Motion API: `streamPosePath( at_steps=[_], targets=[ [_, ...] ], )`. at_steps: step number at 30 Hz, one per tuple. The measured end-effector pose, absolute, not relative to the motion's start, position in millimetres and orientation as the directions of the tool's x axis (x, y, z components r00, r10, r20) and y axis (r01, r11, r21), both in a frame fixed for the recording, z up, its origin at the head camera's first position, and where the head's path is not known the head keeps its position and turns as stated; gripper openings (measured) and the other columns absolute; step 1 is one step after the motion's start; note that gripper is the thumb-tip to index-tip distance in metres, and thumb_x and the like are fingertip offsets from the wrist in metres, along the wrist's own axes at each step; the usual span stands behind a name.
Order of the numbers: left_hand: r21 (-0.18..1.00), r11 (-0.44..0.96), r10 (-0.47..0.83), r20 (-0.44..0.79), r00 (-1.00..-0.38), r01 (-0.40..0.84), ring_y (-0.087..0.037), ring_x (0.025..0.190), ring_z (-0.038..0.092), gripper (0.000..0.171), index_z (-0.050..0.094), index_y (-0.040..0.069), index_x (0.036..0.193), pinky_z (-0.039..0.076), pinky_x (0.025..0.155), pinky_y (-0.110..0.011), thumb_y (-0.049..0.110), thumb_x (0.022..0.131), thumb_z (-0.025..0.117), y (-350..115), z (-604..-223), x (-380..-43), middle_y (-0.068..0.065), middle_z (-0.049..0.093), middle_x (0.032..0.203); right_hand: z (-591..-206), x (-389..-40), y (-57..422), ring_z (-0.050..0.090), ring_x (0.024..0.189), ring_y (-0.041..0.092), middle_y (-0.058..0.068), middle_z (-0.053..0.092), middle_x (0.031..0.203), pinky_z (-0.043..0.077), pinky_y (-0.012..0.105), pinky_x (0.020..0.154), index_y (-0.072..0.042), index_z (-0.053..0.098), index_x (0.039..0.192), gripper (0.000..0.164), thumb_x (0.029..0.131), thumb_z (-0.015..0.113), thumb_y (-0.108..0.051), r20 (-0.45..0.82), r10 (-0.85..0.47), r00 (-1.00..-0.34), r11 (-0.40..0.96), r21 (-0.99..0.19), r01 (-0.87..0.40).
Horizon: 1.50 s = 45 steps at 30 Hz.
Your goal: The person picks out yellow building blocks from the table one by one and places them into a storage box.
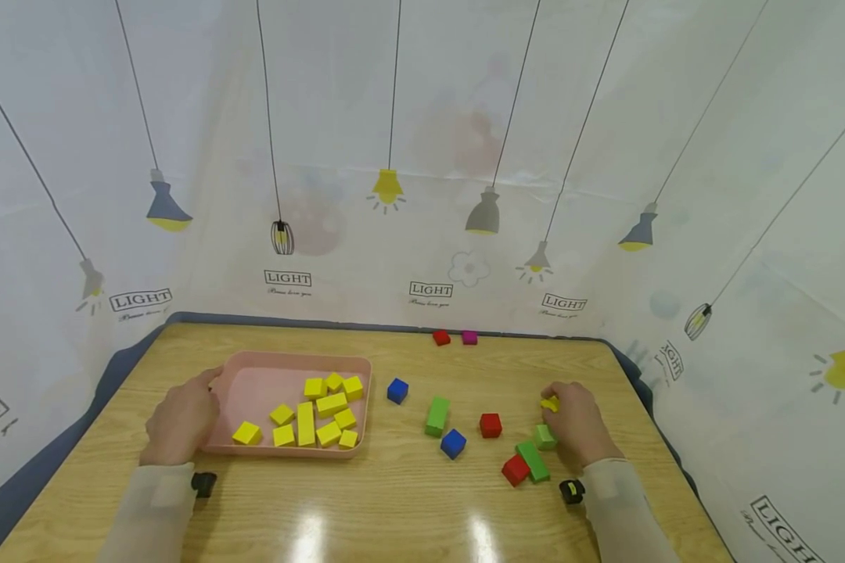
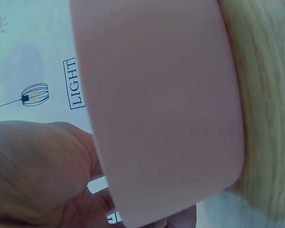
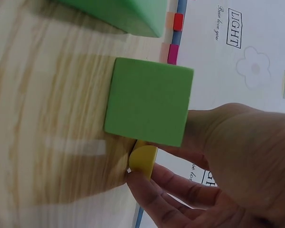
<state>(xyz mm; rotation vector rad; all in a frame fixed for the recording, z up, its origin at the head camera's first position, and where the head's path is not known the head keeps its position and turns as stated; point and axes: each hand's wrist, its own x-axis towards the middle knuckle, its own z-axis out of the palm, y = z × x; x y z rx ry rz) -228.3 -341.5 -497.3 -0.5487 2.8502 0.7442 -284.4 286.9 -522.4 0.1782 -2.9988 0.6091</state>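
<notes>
At the left end of the pink tray (image 1: 260, 395), my left hand (image 1: 182, 416) holds its rim. In the left wrist view, fingers curl at the corner of the tray wall (image 2: 166, 109). Several yellow blocks (image 1: 306, 424) lie in the tray, mostly toward its right side. My right hand (image 1: 575, 420) pinches a small yellow block (image 1: 550, 403) at the table's right side. The right wrist view shows this yellow block (image 3: 143, 160), with a rounded side, between thumb and fingers. Just in front of that hand sits a light green cube (image 1: 544, 437), hiding part of the grip.
Between tray and right hand lie blue cubes (image 1: 454, 444), a green block (image 1: 437, 416) and a red cube (image 1: 490, 425). Another red cube (image 1: 515, 470) touches a green block (image 1: 533, 461). At the back edge are a red block (image 1: 441, 337) and a magenta block (image 1: 469, 338).
</notes>
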Motion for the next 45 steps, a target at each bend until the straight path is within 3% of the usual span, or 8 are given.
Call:
streamPosePath(
  at_steps=[18, 29, 36, 45],
  targets=[
    [0.442, 0.811, -0.312, -0.228, -0.922, -0.383, -0.04, 0.094, 0.064, 0.064, 0.036, 0.007, 0.18, 0.045, 0.074, -0.045, 0.01, 0.118, 0.047, -337, -495, -226, -0.041, 0.059, 0.157, -511, -283, 276, 0.07, 0.109, 0.037, 0.027, 0.078, 0.128, 0.063, 0.057, 0.103, 0.004, 0.081, 0.128, 0.027, 0.103, 0.081, -0.004, 0.066, -0.076, -0.995, 0.916, -0.39, -0.096],
    [0.441, 0.815, -0.304, -0.227, -0.925, -0.376, -0.038, 0.09, 0.064, 0.064, 0.036, 0.007, 0.18, 0.044, 0.073, -0.044, 0.01, 0.117, 0.048, -338, -495, -224, -0.041, 0.061, 0.153, -514, -289, 255, 0.061, 0.094, 0.029, 0.026, 0.077, 0.126, 0.055, 0.038, 0.076, 0.004, 0.081, 0.13, 0.028, 0.103, 0.081, -0.002, 0.095, -0.128, -0.987, 0.887, -0.435, -0.157],
    [0.439, 0.819, -0.302, -0.22, -0.928, -0.371, -0.039, 0.091, 0.064, 0.063, 0.037, 0.006, 0.18, 0.045, 0.072, -0.045, 0.01, 0.117, 0.048, -339, -496, -225, -0.041, 0.062, 0.152, -508, -286, 228, 0.063, 0.103, 0.03, 0.022, 0.075, 0.13, 0.06, 0.045, 0.089, 0.0, 0.081, 0.132, 0.027, 0.105, 0.079, -0.005, 0.088, -0.142, -0.986, 0.88, -0.444, -0.166],
    [0.44, 0.811, -0.314, -0.228, -0.922, -0.385, -0.035, 0.084, 0.063, 0.064, 0.036, 0.006, 0.18, 0.046, 0.069, -0.043, 0.009, 0.117, 0.046, -339, -496, -227, -0.04, 0.062, 0.153, -500, -287, 186, 0.062, 0.097, 0.027, 0.022, 0.073, 0.127, 0.064, 0.043, 0.088, -0.001, 0.082, 0.131, 0.028, 0.103, 0.083, -0.004, 0.082, -0.197, -0.977, 0.867, -0.452, -0.212]
  ],
)
